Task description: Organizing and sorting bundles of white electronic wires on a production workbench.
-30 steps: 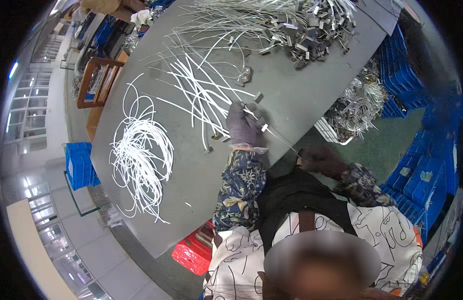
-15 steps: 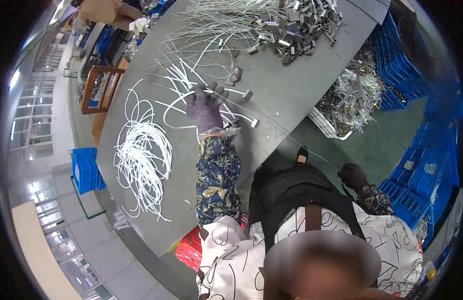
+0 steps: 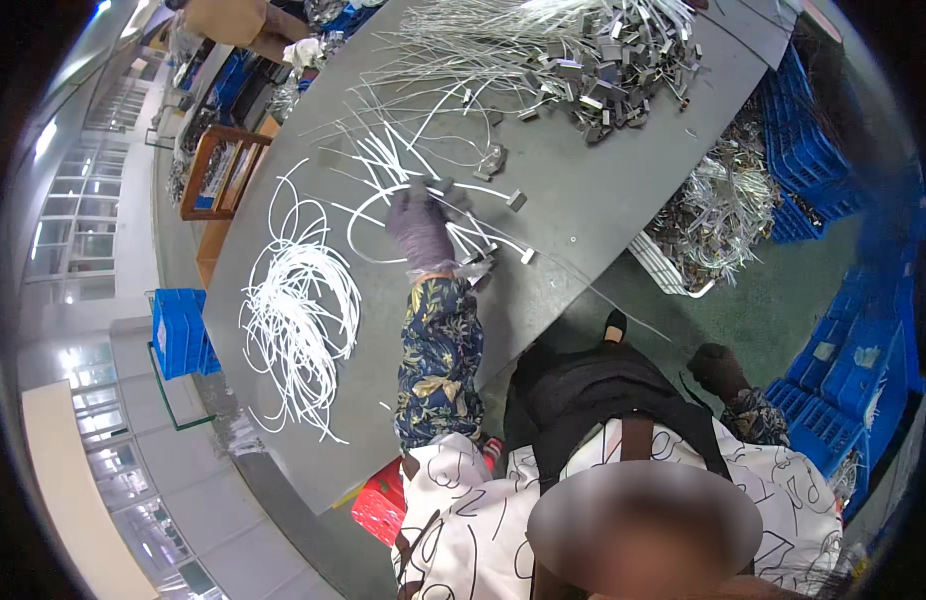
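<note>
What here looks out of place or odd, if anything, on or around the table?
Two small things. A short white scrap lies alone on the table, apart from the bundle of white tubes. A thin wire by the left hand sticks out past the table edge, its end seemingly unsupported. I see no clear damage.

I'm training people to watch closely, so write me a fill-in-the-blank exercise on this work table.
1. The left hand, over the white cables, wears a greyish ____.
2. The plastic crates nearest the right hand are ____ in colour.
3. A tangled bundle of white cords lies to the ____ of the left hand on the table.
4. The basket full of silvery wires is ____.

Missing words: glove; blue; left; white.
</note>
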A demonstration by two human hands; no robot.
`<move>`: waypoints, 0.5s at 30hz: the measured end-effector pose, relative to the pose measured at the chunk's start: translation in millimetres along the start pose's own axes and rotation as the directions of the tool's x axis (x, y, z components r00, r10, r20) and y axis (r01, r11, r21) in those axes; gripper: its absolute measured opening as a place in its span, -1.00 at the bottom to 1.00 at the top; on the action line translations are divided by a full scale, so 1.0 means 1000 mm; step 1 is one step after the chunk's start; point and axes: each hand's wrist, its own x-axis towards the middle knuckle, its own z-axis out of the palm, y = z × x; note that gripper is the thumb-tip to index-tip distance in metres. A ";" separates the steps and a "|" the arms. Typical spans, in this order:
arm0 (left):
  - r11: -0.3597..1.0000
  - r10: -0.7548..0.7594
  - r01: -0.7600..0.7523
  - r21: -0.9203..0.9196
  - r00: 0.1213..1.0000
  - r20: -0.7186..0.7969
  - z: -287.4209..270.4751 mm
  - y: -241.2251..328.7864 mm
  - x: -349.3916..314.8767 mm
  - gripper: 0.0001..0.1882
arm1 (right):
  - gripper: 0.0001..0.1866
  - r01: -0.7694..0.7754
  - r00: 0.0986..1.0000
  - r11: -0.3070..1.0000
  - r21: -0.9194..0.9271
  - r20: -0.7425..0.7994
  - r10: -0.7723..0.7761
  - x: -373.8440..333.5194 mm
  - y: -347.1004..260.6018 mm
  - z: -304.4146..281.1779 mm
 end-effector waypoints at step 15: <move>0.992 -0.126 0.126 -0.010 0.990 -0.062 -0.040 -0.011 -0.012 -0.74 | -0.82 0.739 0.629 0.355 -0.573 0.397 -0.668 0.036 0.094 -0.006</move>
